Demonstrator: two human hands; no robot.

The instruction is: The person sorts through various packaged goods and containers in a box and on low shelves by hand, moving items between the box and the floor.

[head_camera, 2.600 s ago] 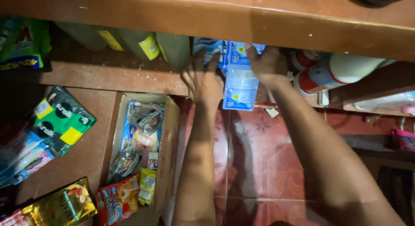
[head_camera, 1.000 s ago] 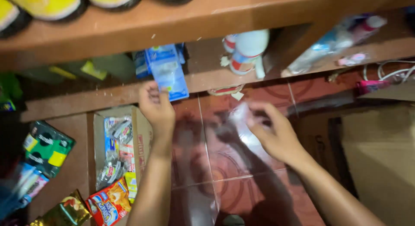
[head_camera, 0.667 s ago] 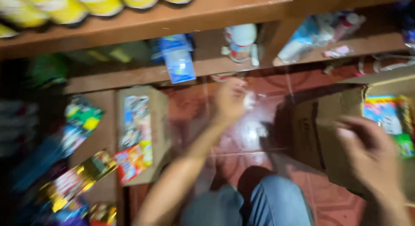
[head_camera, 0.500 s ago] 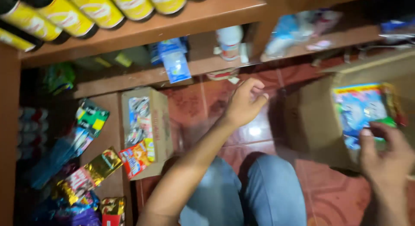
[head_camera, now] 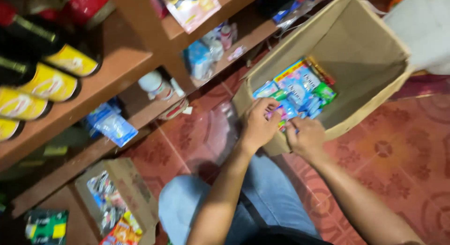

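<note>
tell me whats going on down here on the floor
A person crouches on a red tiled floor beside wooden shelves. Both hands reach into an open cardboard box: the left hand and right hand grip colourful snack packets at its near edge. A smaller box of packets sits by the knee.

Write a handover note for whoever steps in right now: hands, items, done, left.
Left hand: inside the big cardboard box, fingers on the colourful packets; whether its grip is closed cannot be seen.
Right hand: at the box's near rim, touching the same packets; grip also unclear.
Things: the packets sit in one pile at the box's bottom.
Done: blue packets already lie on the lower shelf; a small box of sachets stands on the floor.
Left: the pile in the box is not yet lifted out.
</note>
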